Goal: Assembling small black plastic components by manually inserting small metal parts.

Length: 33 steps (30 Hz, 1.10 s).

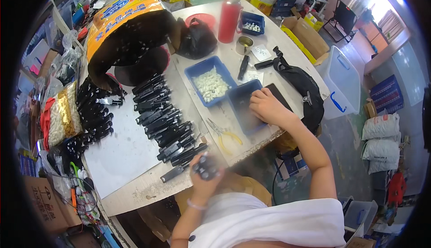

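My left hand (pixel 204 183), close to my body at the table's front edge, is closed around a black plastic part (pixel 206 167) with several round shiny spots on top; motion blurs it. My right hand (pixel 269 108) reaches over the right-hand blue bin (pixel 240 96), fingers curled down inside its far right edge. Whatever its fingertips pinch is hidden. Left of that stands another blue bin (pixel 187 72) full of small pale pieces (pixel 211 84). Yellow-handled pliers (pixel 223 136) lie in front of the bins. Between the bins and a white sheet runs a long row of black plastic parts (pixel 164 122).
More black parts (pixel 96 120) heap up at the left beside an orange-and-black sack (pixel 123 21). Toward the back are a red thermos (pixel 229 18), an open tin (pixel 244 45) and a black plastic bag (pixel 196 41). A black strap bag (pixel 298 80) lines the right edge.
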### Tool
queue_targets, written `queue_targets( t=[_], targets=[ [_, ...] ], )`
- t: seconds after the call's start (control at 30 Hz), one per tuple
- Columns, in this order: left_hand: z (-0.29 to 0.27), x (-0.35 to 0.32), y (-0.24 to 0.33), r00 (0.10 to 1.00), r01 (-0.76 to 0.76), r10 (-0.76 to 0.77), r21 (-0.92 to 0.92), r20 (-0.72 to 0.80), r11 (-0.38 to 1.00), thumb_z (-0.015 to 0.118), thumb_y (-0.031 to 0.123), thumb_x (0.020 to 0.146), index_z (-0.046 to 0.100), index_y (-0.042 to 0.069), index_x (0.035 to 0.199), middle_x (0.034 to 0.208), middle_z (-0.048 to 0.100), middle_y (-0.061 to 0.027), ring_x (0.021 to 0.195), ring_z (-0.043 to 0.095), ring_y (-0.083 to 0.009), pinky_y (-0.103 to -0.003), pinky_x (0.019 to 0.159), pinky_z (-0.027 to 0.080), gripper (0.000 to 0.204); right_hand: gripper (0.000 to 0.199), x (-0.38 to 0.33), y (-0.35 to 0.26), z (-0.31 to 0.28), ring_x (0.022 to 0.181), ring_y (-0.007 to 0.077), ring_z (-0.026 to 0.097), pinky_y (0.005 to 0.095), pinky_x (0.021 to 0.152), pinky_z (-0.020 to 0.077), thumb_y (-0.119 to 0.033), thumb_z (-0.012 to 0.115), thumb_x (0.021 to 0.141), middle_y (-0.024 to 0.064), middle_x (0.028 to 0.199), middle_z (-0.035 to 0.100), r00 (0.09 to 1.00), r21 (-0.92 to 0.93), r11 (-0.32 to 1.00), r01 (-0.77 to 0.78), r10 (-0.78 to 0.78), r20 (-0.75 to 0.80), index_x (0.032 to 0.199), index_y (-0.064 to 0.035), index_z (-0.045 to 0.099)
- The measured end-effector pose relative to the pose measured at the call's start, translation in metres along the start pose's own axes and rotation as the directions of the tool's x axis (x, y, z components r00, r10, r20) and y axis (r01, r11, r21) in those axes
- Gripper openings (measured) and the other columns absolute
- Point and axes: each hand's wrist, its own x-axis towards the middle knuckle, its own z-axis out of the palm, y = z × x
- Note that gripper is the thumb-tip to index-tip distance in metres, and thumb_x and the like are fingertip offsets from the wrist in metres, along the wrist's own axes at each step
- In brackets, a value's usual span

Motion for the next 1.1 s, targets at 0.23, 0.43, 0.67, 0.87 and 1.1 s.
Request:
queue_targets(
  t=[0.23, 0.43, 0.67, 0.87, 1.1],
  targets=[
    [0.013, 0.013, -0.029, 0.948, -0.312, 0.283, 0.261, 0.144, 0.914, 0.08, 0.007, 0.054, 0.049, 0.009, 0.109, 0.105, 0.056, -0.0143, 0.096, 0.056, -0.0339, -0.038, 0.084, 0.046, 0.064, 0.009, 0.001, -0.001, 0.005, 0.092, 0.0237, 0.049, 0.0356, 0.084, 0.0366, -0.011, 0.06, 0.076, 0.0072, 0.082, 0.051, 1.0, 0.076, 0.997, -0.025, 0.025, 0.001, 0.077, -0.0058, 0.054],
    [0.012, 0.014, -0.025, 0.952, -0.286, 0.252, 0.214, 0.174, 0.934, 0.079, 0.006, 0.052, 0.05, 0.008, 0.109, 0.107, 0.057, -0.0139, 0.098, 0.056, -0.0337, -0.037, 0.085, 0.047, 0.064, 0.011, 0.023, -0.042, -0.049, 0.098, 0.0281, 0.046, 0.0382, 0.089, 0.0331, -0.013, 0.058, 0.081, 0.0083, 0.089, 0.051, 0.996, 0.463, 0.886, 0.033, 0.006, -0.084, 0.085, -0.0064, 0.051],
    [0.015, 0.016, -0.018, 0.947, -0.314, 0.29, 0.205, 0.141, 0.927, 0.078, 0.004, 0.053, 0.05, 0.009, 0.11, 0.105, 0.058, -0.0131, 0.094, 0.058, -0.0318, -0.037, 0.08, 0.049, 0.063, 0.008, 0.049, -0.101, -0.091, 0.097, 0.0226, 0.046, 0.0365, 0.093, 0.0324, -0.013, 0.056, 0.074, 0.0052, 0.083, 0.05, 0.902, 0.093, 0.898, 0.43, -0.43, -0.013, 0.081, -0.0089, 0.055],
    [0.018, 0.017, -0.004, 0.97, -0.225, 0.201, 0.192, 0.137, 0.955, 0.077, 0.001, 0.052, 0.055, 0.009, 0.106, 0.101, 0.059, -0.0092, 0.091, 0.059, -0.0261, -0.033, 0.078, 0.048, 0.059, 0.013, 0.057, -0.113, -0.111, 0.094, 0.0199, 0.047, 0.0322, 0.093, 0.0329, -0.014, 0.057, 0.071, 0.0025, 0.082, 0.055, 0.864, -0.02, 0.87, 0.493, -0.487, 0.132, 0.082, -0.0073, 0.061],
    [0.014, 0.013, -0.012, 0.981, -0.139, 0.111, 0.18, 0.158, 0.974, 0.079, 0.001, 0.051, 0.053, 0.011, 0.109, 0.098, 0.058, -0.0091, 0.088, 0.059, -0.0264, -0.034, 0.076, 0.049, 0.064, 0.013, 0.054, -0.125, -0.107, 0.097, 0.0194, 0.048, 0.0318, 0.094, 0.033, -0.016, 0.058, 0.07, 0.0032, 0.086, 0.058, 0.859, -0.215, 0.834, 0.509, -0.477, 0.184, 0.079, -0.0078, 0.063]
  ],
)
